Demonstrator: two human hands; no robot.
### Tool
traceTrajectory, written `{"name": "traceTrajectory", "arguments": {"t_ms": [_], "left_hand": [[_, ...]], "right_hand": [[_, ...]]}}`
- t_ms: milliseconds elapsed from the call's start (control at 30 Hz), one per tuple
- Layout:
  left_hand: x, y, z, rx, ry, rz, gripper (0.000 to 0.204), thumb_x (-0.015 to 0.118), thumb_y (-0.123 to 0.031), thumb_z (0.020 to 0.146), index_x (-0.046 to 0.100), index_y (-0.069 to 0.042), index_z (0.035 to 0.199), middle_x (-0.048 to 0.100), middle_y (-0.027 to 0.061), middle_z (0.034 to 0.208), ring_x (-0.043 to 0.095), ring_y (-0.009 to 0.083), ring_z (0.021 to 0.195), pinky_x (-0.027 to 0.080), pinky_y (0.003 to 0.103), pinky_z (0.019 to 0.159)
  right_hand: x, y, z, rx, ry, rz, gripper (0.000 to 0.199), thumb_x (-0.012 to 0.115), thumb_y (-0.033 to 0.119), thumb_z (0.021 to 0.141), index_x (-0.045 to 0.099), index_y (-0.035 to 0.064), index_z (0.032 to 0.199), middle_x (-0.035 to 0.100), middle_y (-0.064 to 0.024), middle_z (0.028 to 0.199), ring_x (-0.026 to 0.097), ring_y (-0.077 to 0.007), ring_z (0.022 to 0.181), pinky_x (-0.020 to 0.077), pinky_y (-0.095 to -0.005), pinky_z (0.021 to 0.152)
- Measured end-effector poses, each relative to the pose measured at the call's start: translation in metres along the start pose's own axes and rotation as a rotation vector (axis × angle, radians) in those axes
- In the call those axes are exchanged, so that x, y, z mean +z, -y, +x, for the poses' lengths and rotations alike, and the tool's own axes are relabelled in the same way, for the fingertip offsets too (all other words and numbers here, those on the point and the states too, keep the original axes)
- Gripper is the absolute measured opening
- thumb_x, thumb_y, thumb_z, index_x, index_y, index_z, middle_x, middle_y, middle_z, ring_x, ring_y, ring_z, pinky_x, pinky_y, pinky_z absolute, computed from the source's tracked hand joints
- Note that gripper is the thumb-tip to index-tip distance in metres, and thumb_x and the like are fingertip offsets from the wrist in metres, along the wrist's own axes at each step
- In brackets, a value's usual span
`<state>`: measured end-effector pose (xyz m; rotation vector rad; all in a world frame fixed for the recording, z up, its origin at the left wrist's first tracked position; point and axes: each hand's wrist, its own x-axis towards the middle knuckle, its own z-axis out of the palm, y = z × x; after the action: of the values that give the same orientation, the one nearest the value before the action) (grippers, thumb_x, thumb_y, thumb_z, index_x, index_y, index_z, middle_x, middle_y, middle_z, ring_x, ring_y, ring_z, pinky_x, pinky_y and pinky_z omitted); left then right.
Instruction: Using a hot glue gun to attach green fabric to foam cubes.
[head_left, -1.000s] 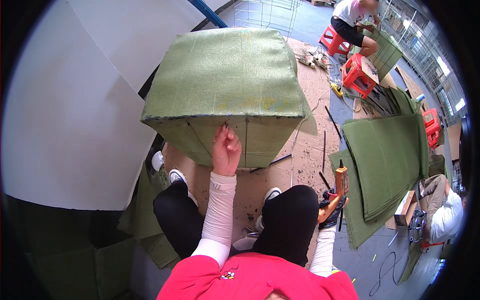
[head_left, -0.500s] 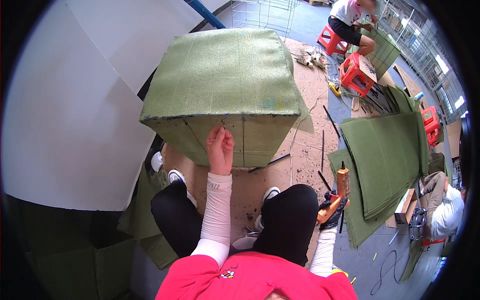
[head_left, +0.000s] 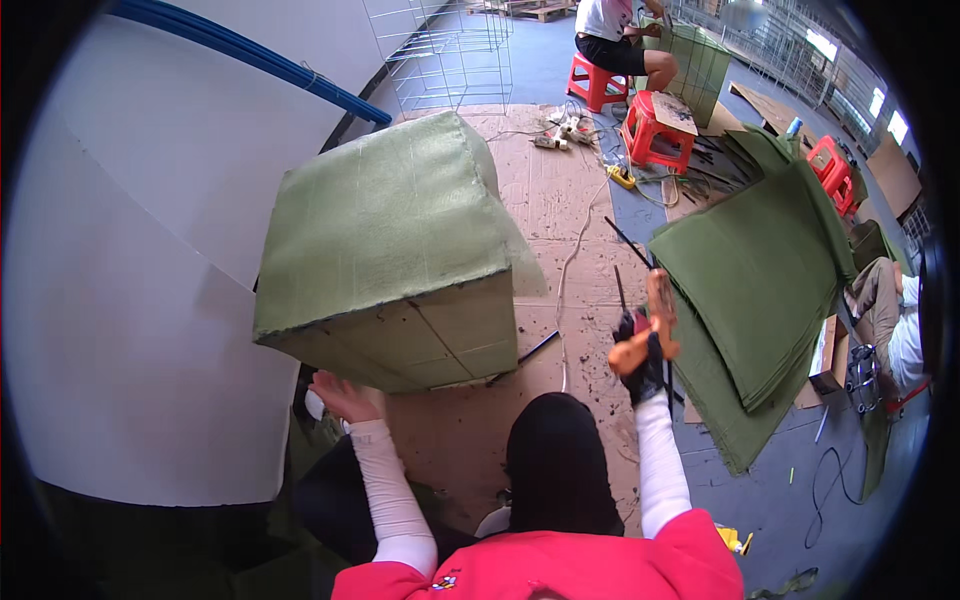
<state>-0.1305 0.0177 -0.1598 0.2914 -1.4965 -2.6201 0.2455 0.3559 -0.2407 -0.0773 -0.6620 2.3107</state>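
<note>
The left hand [head_left: 345, 398] is empty, its fingers extended and slightly apart; whether their tips touch the green box [head_left: 385, 255] just above them cannot be told. That box sits beyond the left fingers and to the left of the right ones, its far sides hidden. A small white object [head_left: 314, 405] beside the left fingers is partly covered by them. The gloved right hand [head_left: 645, 380] has its fingers clamped around an orange glue gun [head_left: 661, 300]; motion blur hides their exact placement and smears the nozzle. Between the hands, a dark strip [head_left: 540, 346] lies by the box's lower edge on cardboard [head_left: 535, 190]. Right of the right fingers, green sheets [head_left: 760, 280] overlap, concealing most of the lower ones. Far beyond those fingers, a person on a red stool [head_left: 597, 85] is cut off at the upper edge; another, at far right, is cropped by the dark rim.
</note>
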Motion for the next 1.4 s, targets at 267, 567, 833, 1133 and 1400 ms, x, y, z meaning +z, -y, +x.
{"name": "traceTrajectory", "arguments": {"t_ms": [267, 567, 833, 1133, 1400], "left_hand": [[0.011, 0.007, 0.055, -0.032, 0.092, -0.219, 0.070, 0.029, -0.060, 0.090, 0.029, -0.008, 0.137, 0.033, 0.0082, 0.140, 0.031, 0.0254, 0.129, 0.026, 0.041, 0.106], [0.006, 0.036, 0.080, 0.132, 0.051, -0.163, 0.068, 0.028, -0.060, 0.089, 0.029, -0.013, 0.138, 0.027, 0.0091, 0.143, 0.026, 0.0287, 0.131, 0.018, 0.045, 0.108], [0.014, 0.041, 0.077, 0.539, 0.419, 0.564, 0.070, 0.028, -0.058, 0.090, 0.022, -0.011, 0.141, 0.025, 0.0106, 0.144, 0.029, 0.0310, 0.129, 0.023, 0.046, 0.106], [0.048, 0.037, 0.130, 0.001, 0.298, 0.259, 0.073, 0.025, -0.060, 0.089, 0.020, -0.009, 0.141, 0.024, 0.0119, 0.145, 0.027, 0.0299, 0.131, 0.020, 0.045, 0.108], [0.098, 0.037, 0.188, -0.102, 0.440, 0.349, 0.076, 0.023, -0.061, 0.089, 0.018, -0.006, 0.141, 0.023, 0.0130, 0.145, 0.024, 0.0288, 0.132, 0.017, 0.044, 0.108]], "right_hand": [[0.059, 0.008, 0.258, 0.019, 0.082, 0.123, 0.035, 0.055, 0.019, 0.086, 0.049, 0.0014, 0.116, 0.056, -0.0131, 0.111, 0.053, -0.0264, 0.105, 0.0379, -0.0411, 0.096], [0.079, -0.075, 0.502, 0.141, -0.004, 0.154, 0.043, 0.062, 0.015, 0.078, 0.046, -0.0015, 0.115, 0.055, -0.0124, 0.112, 0.054, -0.0245, 0.104, 0.0397, -0.0367, 0.096], [0.107, -0.108, 0.491, 0.114, 0.038, 0.011, 0.013, 0.057, 0.022, 0.085, 0.053, 0.0126, 0.092, 0.055, -0.0008, 0.085, 0.055, -0.0131, 0.082, 0.0454, -0.0288, 0.079], [0.063, -0.072, 0.425, -0.137, -0.058, -0.192, 0.016, 0.051, 0.024, 0.087, 0.057, 0.0129, 0.097, 0.058, -0.0019, 0.088, 0.057, -0.0128, 0.085, 0.0464, -0.0275, 0.078], [0.098, 0.000, 0.260, -0.250, -0.199, 0.035, 0.036, 0.049, 0.036, 0.087, 0.052, 0.0105, 0.113, 0.058, -0.0009, 0.098, 0.056, -0.0131, 0.088, 0.0454, -0.0257, 0.079]]}}
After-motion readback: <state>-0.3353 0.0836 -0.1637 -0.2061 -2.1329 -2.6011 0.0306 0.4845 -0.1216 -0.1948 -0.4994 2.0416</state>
